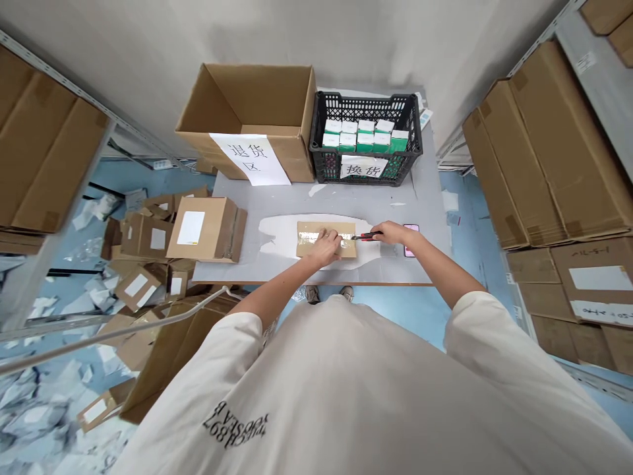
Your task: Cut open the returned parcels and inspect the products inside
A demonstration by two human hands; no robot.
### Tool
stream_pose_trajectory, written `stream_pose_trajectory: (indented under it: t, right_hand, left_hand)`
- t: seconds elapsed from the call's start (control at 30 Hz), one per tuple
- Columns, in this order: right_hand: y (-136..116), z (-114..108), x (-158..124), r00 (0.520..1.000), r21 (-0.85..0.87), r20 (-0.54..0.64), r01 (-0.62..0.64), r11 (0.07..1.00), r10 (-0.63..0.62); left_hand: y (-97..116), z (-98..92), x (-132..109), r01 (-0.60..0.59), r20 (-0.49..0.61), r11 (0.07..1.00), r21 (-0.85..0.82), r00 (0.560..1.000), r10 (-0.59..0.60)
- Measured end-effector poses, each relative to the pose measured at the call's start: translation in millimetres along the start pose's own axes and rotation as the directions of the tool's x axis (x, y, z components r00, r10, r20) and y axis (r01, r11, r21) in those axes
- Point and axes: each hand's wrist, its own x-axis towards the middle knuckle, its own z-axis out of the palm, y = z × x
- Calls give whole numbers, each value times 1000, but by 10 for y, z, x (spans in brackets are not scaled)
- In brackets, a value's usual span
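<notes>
A small flat cardboard box [307, 249] with shiny clear tape across its top lies near the table's front edge. My left hand [326, 247] rests over its lower edge, fingers bent and pressed onto the taped top, holding the box against the table. My right hand [389, 233] is closed round a red and black utility knife [366, 235]. The knife points left, and its tip meets the box's right part beside my left fingertips. Whether the blade is in the tape is too small to tell. Under the box is a worn white patch [277, 227] on the tabletop.
A phone [411, 240] lies right of my right hand. Left stands a closed carton [208, 227]. Behind are a large open carton [291, 155] and a black crate [319, 158] of green-white boxes [366, 140]. Stacked cartons [554, 145] flank the right; boxes litter the left floor.
</notes>
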Motion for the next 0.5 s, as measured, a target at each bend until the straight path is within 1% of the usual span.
stream_pose_trajectory:
  t: [0.07,0.13,0.23,0.3,0.37,0.5]
  right_hand:
    - [44,113,-84,999,195,40,-13,981,5]
    - [45,257,-185,996,383,83,-49,922,18]
    - [11,448,-321,998,560,45,-62,826,44]
    - [4,522,-380,998,613,20,-55,788,54]
    - [20,559,-410,998,633,20,-57,772,57]
    - [42,634,-418,997,615,5,-62,786,74]
  left_hand:
    - [-6,-10,7,-1,7,1000,-8,1000,1]
    - [-15,-21,14,1,9,1000,-16,1000,-1]
    - [-25,-30,17,-9,3,1000,-28,1000,9]
    - [-23,-33,10,-16,7,999,-36,1000,16]
    - [-15,-36,0,-10,15,999,-40,1000,10]
    - [-11,-38,-13,-18,14,999,-32,1000,18]
